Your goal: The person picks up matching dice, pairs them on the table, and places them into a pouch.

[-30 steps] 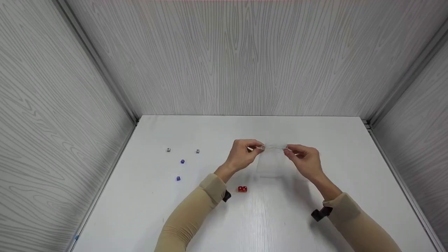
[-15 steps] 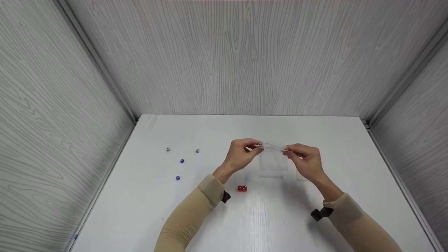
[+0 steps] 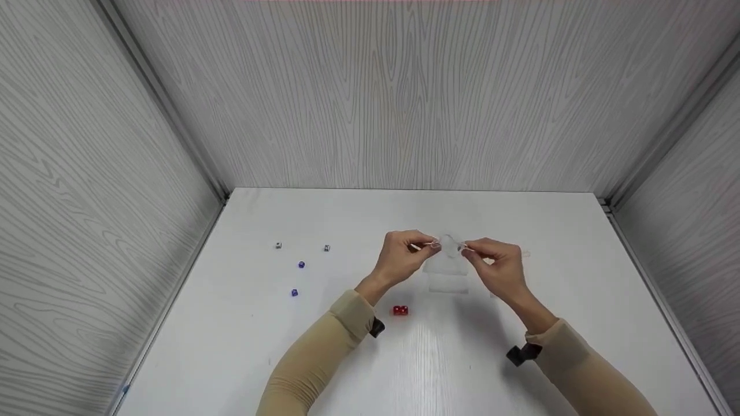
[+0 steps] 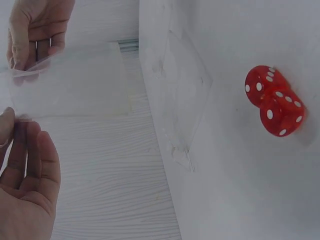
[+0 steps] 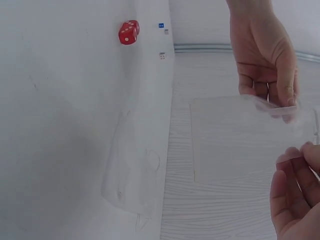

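Note:
A sheer white drawstring pouch (image 3: 445, 266) hangs between both hands, raised above the table. My left hand (image 3: 401, 255) pinches one side of its mouth between thumb and fingers. On the opposite side, my right hand (image 3: 497, 267) pinches the mouth near the thin cord. The mouth is slack and bowed into a rounded gap. In the right wrist view the pouch (image 5: 227, 140) looks flat, with nothing visible inside. Beneath it, a second see-through pouch (image 4: 187, 92) lies on the table. Two red dice (image 3: 400, 311) sit side by side nearer to me.
Left of the hands on the white table (image 3: 358, 381) are two small white dice, one farther left (image 3: 278, 245), and two small blue dice, the nearer blue die (image 3: 294, 292) lying below the other. Grain-patterned panels (image 3: 370, 98) enclose the table at back and sides.
The hands have come closer together, the right one shifting left. The pouch's mouth, stretched nearly straight before, now sags into a rounded gap. The dice have stayed put.

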Demonstrator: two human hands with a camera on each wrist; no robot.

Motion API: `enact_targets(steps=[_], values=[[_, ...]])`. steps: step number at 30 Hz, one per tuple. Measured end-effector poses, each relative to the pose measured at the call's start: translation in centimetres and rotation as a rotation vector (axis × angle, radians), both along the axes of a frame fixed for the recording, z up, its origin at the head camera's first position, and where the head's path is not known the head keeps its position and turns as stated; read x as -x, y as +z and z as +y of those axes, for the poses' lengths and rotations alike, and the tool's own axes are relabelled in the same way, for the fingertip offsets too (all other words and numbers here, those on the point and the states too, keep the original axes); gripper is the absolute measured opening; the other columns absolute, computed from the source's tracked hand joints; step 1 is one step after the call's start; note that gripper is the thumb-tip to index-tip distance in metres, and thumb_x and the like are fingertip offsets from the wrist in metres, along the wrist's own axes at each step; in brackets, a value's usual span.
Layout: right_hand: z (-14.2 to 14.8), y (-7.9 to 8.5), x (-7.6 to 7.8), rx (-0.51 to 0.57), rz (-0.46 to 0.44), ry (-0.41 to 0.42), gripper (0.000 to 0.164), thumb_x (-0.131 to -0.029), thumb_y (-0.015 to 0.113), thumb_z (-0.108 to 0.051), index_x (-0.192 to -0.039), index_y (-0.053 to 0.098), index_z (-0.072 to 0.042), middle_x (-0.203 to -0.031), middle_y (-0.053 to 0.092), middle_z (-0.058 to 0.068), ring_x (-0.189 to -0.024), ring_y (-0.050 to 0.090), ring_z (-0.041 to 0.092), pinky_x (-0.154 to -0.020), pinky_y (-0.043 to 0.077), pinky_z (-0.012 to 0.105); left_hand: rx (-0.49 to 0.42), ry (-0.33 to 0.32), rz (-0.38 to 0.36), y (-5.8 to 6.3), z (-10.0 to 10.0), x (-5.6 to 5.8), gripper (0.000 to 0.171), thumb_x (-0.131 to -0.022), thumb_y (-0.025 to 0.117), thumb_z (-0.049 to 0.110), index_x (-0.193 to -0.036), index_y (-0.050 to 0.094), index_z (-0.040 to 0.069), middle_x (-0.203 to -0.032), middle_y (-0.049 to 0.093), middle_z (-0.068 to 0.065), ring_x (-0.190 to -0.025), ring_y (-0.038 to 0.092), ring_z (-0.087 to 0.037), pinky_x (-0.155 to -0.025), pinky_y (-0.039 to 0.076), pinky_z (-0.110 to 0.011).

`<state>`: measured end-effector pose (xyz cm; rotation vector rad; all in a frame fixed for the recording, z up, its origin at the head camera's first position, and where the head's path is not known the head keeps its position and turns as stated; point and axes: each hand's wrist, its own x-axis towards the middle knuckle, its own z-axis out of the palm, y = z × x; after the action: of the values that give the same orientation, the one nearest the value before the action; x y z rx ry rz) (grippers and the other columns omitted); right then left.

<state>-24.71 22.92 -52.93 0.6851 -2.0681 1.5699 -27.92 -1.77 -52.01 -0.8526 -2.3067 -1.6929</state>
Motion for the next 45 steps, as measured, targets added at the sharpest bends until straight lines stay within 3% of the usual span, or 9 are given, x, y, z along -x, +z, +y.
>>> enact_targets(steps=[7,15,25,39,45], values=[[-1.3,-0.4,-0.1,-0.023,-0.022,-0.064,0.019,-0.093,0.081,0.014,-0.106,0.088,0.002,-0.094,0.085,0.022,-0.089,0.077,-0.006,-0.081,0.062,0.012,-0.023,0.032,-0.003,-0.4,0.6,-0.3,0.009,-0.1,0.083,0.007,-0.106,0.09,0.005,-0.101,0.088,-0.012,-0.086,0.084,-0.022,-0.077,0.064,-0.02],[-2.0,-0.5,0.0,-0.015,-0.035,-0.048,0.02,-0.094,0.08,0.014,-0.109,0.088,0.002,-0.097,0.085,0.024,-0.09,0.077,-0.006,-0.08,0.062,0.013,-0.024,0.034,-0.036,-0.9,1.1,-0.2,0.011,-0.101,0.081,0.006,-0.108,0.09,0.004,-0.103,0.089,-0.013,-0.088,0.083,-0.022,-0.078,0.064,-0.019],[-0.7,-0.4,0.2,-0.003,0.004,-0.092,0.016,-0.093,0.081,0.016,-0.103,0.087,0.006,-0.093,0.084,0.027,-0.088,0.076,-0.008,-0.08,0.06,0.01,0.007,0.07,-0.055,-0.9,-0.3,-0.4,0.012,-0.099,0.085,0.008,-0.109,0.089,0.003,-0.105,0.089,-0.012,-0.092,0.086,-0.024,-0.08,0.065,-0.021],[-2.0,-1.3,0.0,-0.026,0.044,-0.05,0.02,-0.092,0.081,0.017,-0.106,0.088,0.005,-0.093,0.085,0.024,-0.088,0.075,-0.005,-0.081,0.061,0.01,-0.013,0.032,-0.049,-2.0,0.6,-0.8,0.012,-0.1,0.082,0.004,-0.109,0.089,0.0,-0.104,0.088,-0.015,-0.092,0.086,-0.028,-0.08,0.065,-0.021],[-1.2,-1.5,0.0,-0.012,0.028,-0.064,0.02,-0.092,0.08,0.018,-0.105,0.087,0.006,-0.093,0.084,0.024,-0.09,0.077,-0.006,-0.081,0.062,0.011,0.04,0.022,-0.109,-2.3,-0.5,-1.1,0.017,-0.101,0.083,0.008,-0.116,0.087,0.003,-0.11,0.088,-0.014,-0.095,0.085,-0.025,-0.084,0.067,-0.026]])
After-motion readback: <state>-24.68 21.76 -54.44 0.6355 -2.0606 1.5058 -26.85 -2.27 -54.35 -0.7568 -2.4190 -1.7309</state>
